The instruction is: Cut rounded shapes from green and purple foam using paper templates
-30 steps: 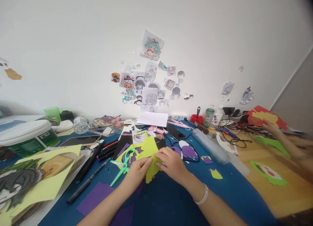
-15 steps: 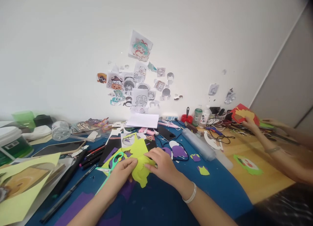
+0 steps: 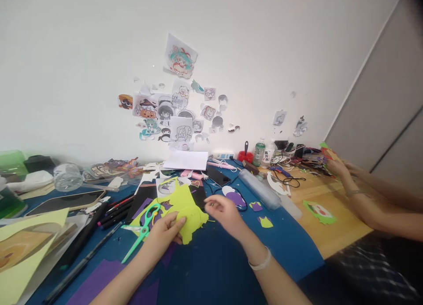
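Observation:
My left hand (image 3: pixel 167 228) pinches a yellow-green paper cutout (image 3: pixel 190 219) with an irregular outline, thumb on top. Off to its right, my right hand (image 3: pixel 224 212) hovers with loosely bent fingers and nothing visible in them. Green-handled scissors (image 3: pixel 145 229) lie spread beside my left wrist. Under and behind the cutout are more yellow-green paper (image 3: pixel 180 192) and black sheets. Purple paper (image 3: pixel 99 283) lies near my left forearm. Two small purple and yellow pieces (image 3: pixel 265 222) rest to the right of my right hand.
Pens (image 3: pixel 117 214), a phone (image 3: pixel 66 202) and a clear cup (image 3: pixel 68 177) crowd the left. A clear plastic roll (image 3: pixel 259 188) lies at right. Bottles (image 3: pixel 260 152) and a red container (image 3: pixel 245 156) stand by the wall. Another person's arms (image 3: pixel 360 192) reach over the wooden table, holding coloured paper.
My right hand has come off the yellow-green cutout and moved right. The left hand keeps hold of it. The other person's red and yellow paper has turned. The whole view has shifted slightly.

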A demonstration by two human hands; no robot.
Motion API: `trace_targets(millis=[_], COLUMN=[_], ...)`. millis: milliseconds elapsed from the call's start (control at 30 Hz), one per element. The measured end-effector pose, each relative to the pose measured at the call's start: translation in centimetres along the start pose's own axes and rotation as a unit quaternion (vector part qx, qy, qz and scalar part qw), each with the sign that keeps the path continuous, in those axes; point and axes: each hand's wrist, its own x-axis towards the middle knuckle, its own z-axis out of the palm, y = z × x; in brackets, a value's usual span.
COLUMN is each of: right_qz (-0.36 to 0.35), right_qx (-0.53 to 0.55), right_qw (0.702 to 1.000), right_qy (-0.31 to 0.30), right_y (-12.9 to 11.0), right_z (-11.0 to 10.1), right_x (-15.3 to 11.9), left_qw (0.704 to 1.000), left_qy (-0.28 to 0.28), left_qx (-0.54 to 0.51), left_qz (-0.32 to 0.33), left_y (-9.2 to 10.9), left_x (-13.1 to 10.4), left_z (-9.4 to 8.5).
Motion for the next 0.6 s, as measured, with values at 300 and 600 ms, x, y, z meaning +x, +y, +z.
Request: trace_targets(millis=[300, 600], right_qz=[0.273, 0.289], right_qx=[-0.331, -0.362], right_qw=[0.882, 0.876], right_qy=[0.196, 0.137], right_y=[7.5, 7.2], right_z=[-12.3, -11.5], right_x=[-7.8, -7.0], left_qw=[1.000, 0.999], left_qy=[-0.027, -0.016], left_qx=[-0.006, -0.015], left_qz=[-0.011, -0.023], left_y=[-2.0, -1.3], left_x=[0.9, 0.7], left_z=[0.2, -0.1])
